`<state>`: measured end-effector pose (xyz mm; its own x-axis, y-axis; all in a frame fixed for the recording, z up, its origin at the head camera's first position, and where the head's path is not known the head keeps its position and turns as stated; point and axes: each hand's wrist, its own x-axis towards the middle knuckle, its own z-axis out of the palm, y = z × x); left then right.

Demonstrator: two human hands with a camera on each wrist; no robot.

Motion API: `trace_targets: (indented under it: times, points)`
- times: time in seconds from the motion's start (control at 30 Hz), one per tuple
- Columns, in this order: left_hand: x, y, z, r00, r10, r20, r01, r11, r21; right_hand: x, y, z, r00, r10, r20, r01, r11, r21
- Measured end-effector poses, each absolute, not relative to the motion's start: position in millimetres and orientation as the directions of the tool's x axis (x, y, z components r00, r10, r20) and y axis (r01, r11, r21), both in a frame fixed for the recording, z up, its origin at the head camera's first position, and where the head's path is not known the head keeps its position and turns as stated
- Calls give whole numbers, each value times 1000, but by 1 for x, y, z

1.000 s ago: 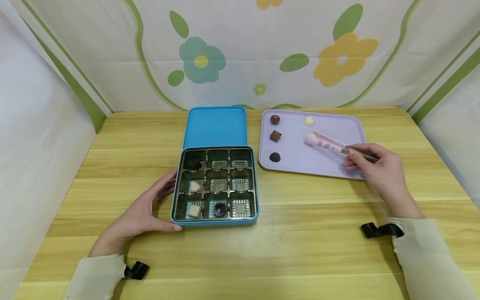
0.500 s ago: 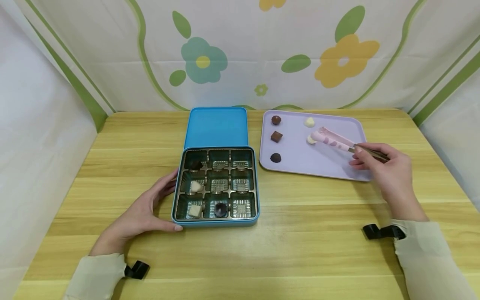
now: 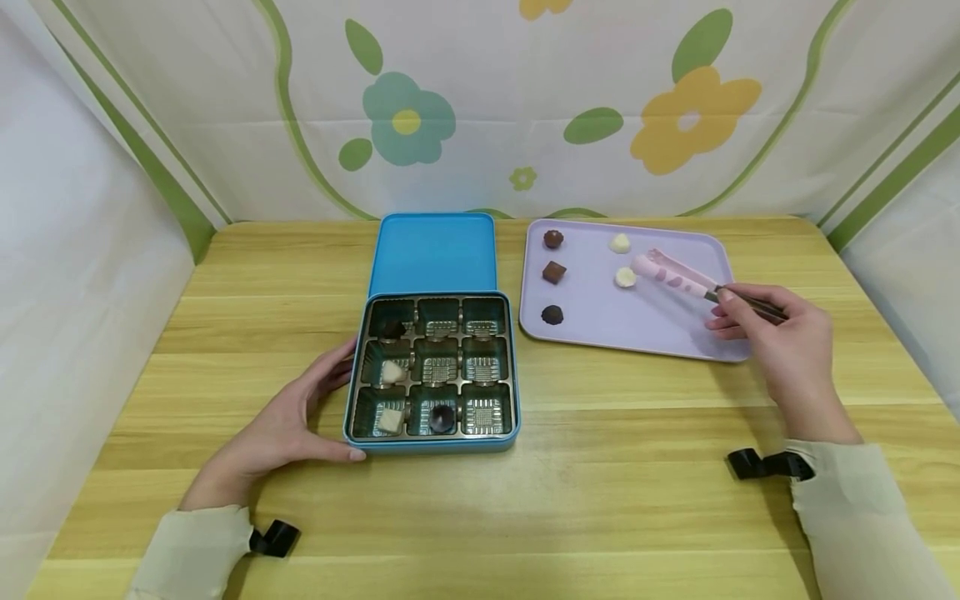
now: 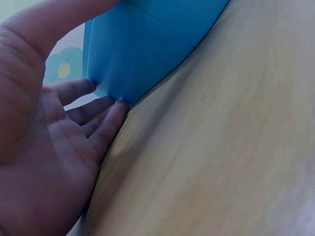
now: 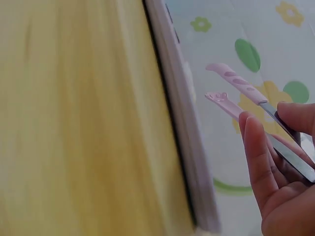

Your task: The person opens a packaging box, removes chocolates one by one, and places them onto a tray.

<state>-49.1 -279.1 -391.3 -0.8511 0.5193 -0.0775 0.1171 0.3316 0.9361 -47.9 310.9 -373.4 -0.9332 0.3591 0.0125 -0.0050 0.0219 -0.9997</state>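
In the head view my right hand (image 3: 795, 342) holds metal tongs with pink tips (image 3: 671, 275), just right of a white chocolate (image 3: 625, 277) on the lilac tray (image 3: 652, 333). The tips stand apart with nothing between them. My left hand (image 3: 285, 425) rests against the near left corner of a blue box (image 3: 435, 447), fingertips on its left side, thumb along its front. Inside, a compartmented insert bears a dark chocolate (image 3: 393, 330) at the back left, a white one (image 3: 392, 372) before it, a white square one (image 3: 390, 421) at front left, and a round dark one (image 3: 442, 418) beside that.
Also on the tray are another white chocolate (image 3: 620, 242), a round brown one (image 3: 552, 239), a square brown one (image 3: 554, 272) and a dark one (image 3: 552, 314). The blue lid (image 3: 433, 250) lies behind the box. A flowered cloth (image 3: 487, 108) hangs behind the wooden table (image 3: 570, 517).
The tongs have let go of the nearer white chocolate, which lies on the tray. My right hand has drawn them back to the right. My left hand has stayed in place.
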Motion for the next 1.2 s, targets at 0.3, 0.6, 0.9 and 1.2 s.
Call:
trace_targets:
  times: [0.3, 0.6, 0.9, 1.2]
  points:
    - [-49, -280, -388, -852, 518, -78, 116, 332, 936, -45, 263, -350, -974, 162, 160, -149, 76, -986]
    - [-47, -281, -388, -849, 523, -75, 118, 327, 938, -48, 215, -343, -986, -47, 158, -164, 188, -969]
    - [-49, -279, -388, -846, 529, -64, 128, 320, 939, -46, 172, -338, -910, -346, 228, -326, 257, -910]
    - [-49, -278, -390, -843, 533, -64, 122, 307, 944, -49, 149, -329, -817, -499, 290, -494, 344, -799]
